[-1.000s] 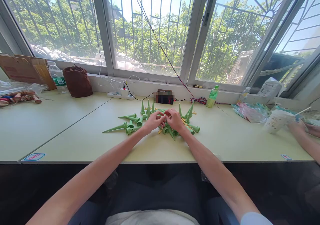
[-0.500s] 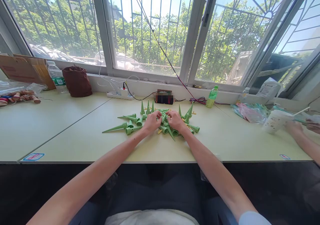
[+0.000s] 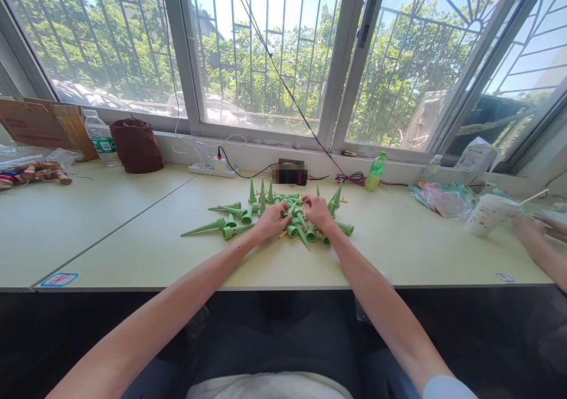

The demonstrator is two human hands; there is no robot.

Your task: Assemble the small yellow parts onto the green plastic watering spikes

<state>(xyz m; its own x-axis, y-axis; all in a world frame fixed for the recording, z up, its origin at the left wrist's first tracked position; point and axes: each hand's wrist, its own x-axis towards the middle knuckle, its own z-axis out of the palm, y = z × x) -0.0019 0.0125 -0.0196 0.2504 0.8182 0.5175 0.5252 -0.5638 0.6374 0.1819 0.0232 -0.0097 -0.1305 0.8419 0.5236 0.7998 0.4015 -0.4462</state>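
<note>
Green plastic watering spikes (image 3: 204, 227) lie in a loose pile in the middle of the table, with several standing upright at the back. My left hand (image 3: 272, 220) is at the pile's centre, its fingers closed round one green spike (image 3: 291, 208) whose tip points up and right. Just to the right, my right hand (image 3: 316, 210) is bent down over the pile with its fingers drawn together; small yellow valves lie close by. Its fingertips are partly hidden, and I cannot make out what they pinch.
Behind the pile are a dark phone-like device (image 3: 290, 173) and a power strip (image 3: 212, 168). A green drink bottle (image 3: 375, 171) stands to the right. Plastic bags (image 3: 447, 199), a white cup (image 3: 489, 214) and another person's hands (image 3: 529, 227) are at far right. A brown bag (image 3: 136, 145) stands left.
My right hand has moved slightly right, away from my left hand, and down among the spikes. My left hand keeps nearly the same place, now with a spike showing at its fingertips.
</note>
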